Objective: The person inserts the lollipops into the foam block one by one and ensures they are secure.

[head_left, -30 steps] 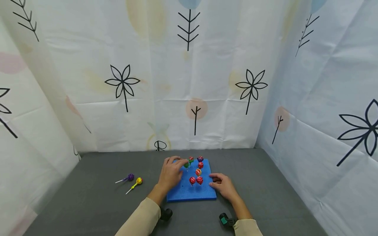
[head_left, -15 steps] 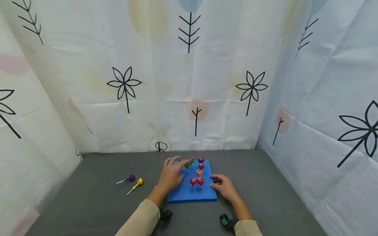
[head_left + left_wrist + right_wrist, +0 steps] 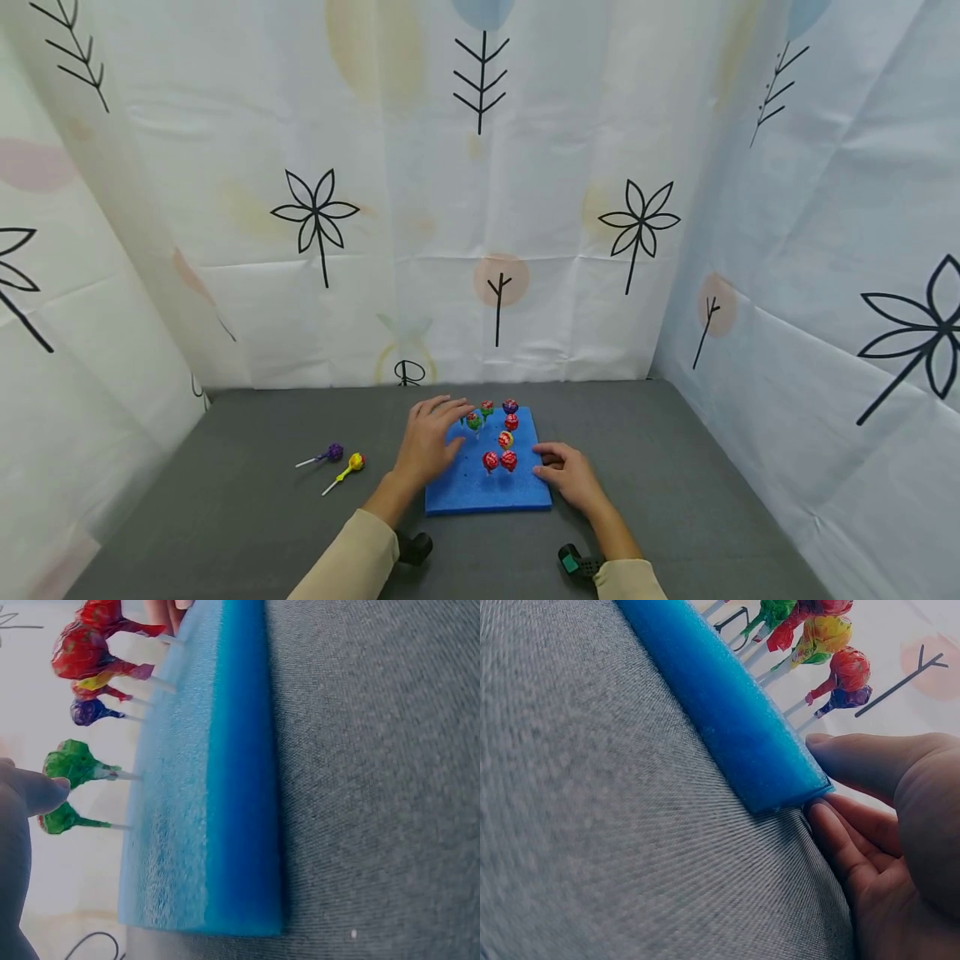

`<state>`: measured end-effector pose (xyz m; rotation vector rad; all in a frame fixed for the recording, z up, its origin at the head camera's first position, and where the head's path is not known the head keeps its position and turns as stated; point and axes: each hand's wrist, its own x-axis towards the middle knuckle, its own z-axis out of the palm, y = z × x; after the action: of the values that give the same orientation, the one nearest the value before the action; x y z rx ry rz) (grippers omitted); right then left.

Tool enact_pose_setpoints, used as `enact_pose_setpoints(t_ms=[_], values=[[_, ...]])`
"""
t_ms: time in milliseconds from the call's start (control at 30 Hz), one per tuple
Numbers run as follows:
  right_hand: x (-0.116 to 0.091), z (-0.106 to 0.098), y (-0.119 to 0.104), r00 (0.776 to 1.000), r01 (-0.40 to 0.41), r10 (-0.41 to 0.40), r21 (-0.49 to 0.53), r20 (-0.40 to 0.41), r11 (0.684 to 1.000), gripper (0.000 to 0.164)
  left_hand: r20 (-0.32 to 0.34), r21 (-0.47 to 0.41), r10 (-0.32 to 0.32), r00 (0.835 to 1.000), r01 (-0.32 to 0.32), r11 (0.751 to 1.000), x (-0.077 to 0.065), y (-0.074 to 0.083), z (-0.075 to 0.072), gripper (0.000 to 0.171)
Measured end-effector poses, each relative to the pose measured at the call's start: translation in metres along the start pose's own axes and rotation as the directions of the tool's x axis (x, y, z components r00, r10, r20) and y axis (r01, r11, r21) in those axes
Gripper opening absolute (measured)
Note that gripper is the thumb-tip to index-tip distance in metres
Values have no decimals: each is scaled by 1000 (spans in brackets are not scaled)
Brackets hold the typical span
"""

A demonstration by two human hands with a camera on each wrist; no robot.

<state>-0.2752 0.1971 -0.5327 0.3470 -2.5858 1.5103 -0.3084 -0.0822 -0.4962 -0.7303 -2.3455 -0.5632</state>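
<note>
Several lollipops stand stick-down in a blue foam board (image 3: pixel 465 493). My left hand (image 3: pixel 426 446) hovers over the board's left side with its fingers spread and nothing in them. Close by its fingertips is a green lollipop (image 3: pixel 473 422); in the left wrist view the thumb (image 3: pixel 46 792) overlaps the green wrappers. My right hand (image 3: pixel 572 479) holds the board's right edge, thumb on the top and fingers at the side, as the right wrist view shows. Red lollipops (image 3: pixel 508 461) stand toward the near right, a purple one (image 3: pixel 510 407) at the far right.
Left of the board, a purple lollipop (image 3: pixel 333 452) and a yellow lollipop (image 3: pixel 354 462) lie on the grey table (image 3: pixel 247 500). Printed white curtains (image 3: pixel 420 208) hang behind and along both sides. Black wrist devices sit at both sleeves.
My left hand has drawn back slightly to the left, its fingers coming away from the green lollipop, which now shows more fully. My right hand stays on the board's edge.
</note>
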Motion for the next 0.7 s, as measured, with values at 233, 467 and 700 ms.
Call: enact_pose_setpoints(t_ms=[233, 467, 700], values=[[0, 0, -1, 1000, -18, 18, -6, -1, 1000, 31, -64, -140, -137, 989, 127, 982, -7, -7, -3, 40], [0, -1, -5, 999, -37, 37, -44, -5, 998, 31, -122, -207, -207, 971, 179, 962, -11, -14, -11, 36], [1, -2, -7, 998, -57, 57, -68, 3, 996, 31, -53, -250, -285, 957, 264, 932, -22, -19, -20, 31]])
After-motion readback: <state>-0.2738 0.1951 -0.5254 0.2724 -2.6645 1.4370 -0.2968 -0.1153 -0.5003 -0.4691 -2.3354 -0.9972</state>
